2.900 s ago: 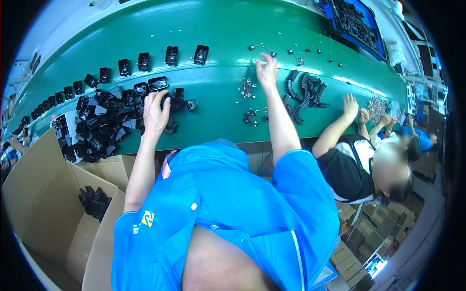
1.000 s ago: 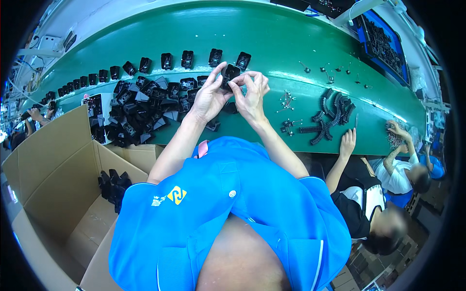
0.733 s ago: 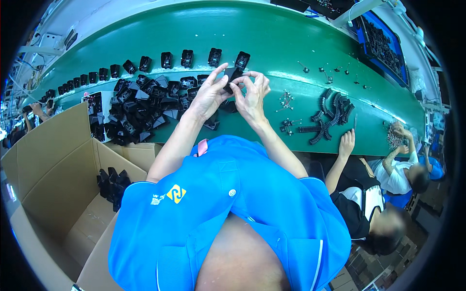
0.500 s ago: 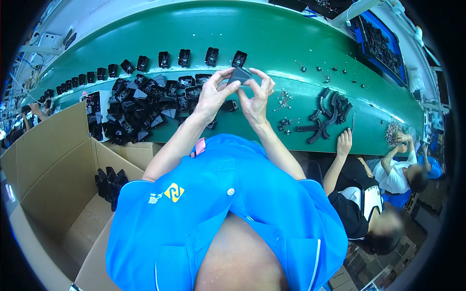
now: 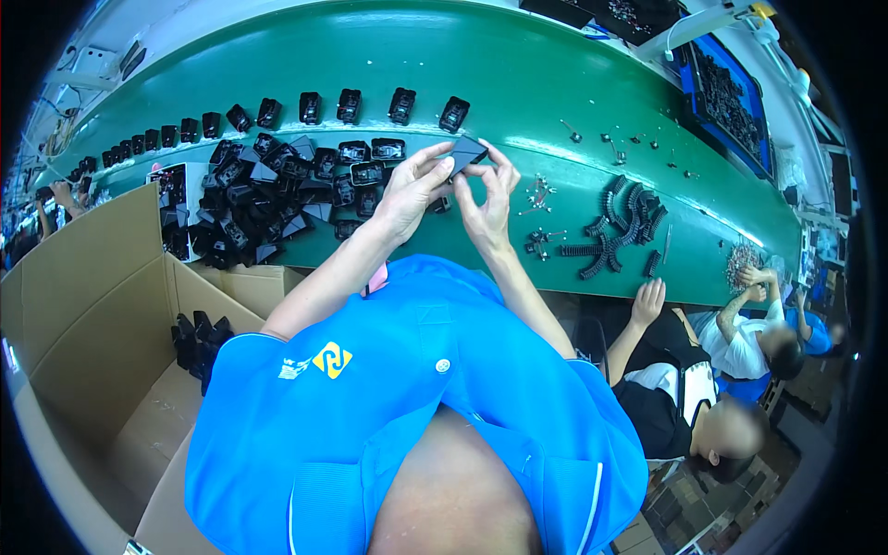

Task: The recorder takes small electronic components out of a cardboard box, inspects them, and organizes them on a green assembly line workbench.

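Observation:
Between my two hands, over the green table, is a black plastic housing (image 5: 467, 154) with a smooth, angled face. My left hand (image 5: 413, 190) grips its left side between thumb and fingers. On its right side, my right hand (image 5: 490, 196) pinches it with fingertips and thumb. Just beyond it stands a similar housing (image 5: 454, 114), hollow side showing, at the right end of a long row. A heap of black housings (image 5: 254, 190) lies to the left of my left hand.
An open cardboard box (image 5: 88, 305) with some black parts stands at my left. Right of my hands lie small metal pieces (image 5: 541, 242) and black ribbed strips (image 5: 610, 245). A blue tray (image 5: 731, 106) of dark parts is at far right. Co-workers (image 5: 689, 398) sit along the right side.
The held housing has turned, its smooth face now tilted upward, and sits slightly further right. The nearest co-worker's hand has drawn back toward the table edge.

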